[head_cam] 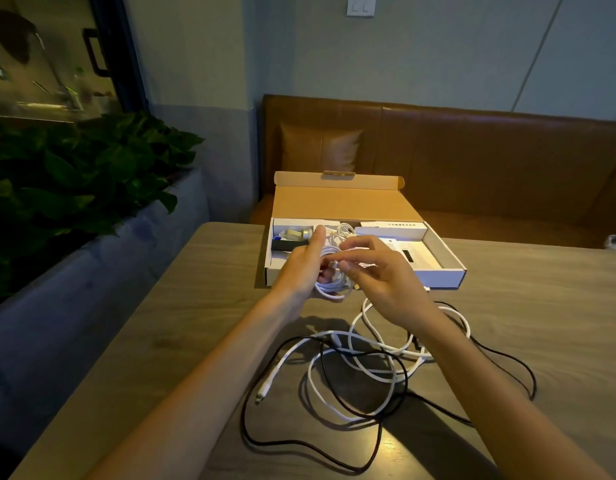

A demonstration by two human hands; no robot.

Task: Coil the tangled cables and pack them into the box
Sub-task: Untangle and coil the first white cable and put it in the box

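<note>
My left hand holds a small coil of white cable just in front of the open cardboard box. Beside it, my right hand pinches a strand of the same white cable at the coil's top. The cable's loose end trails down to the table. Below my forearms a tangle of white cable and black cable lies spread on the wooden table. One white plug end points to the lower left.
The box's lid stands open toward the far side; inside are a white booklet, small metal and dark parts. A brown bench sits behind the table, and a planter with green leaves at left.
</note>
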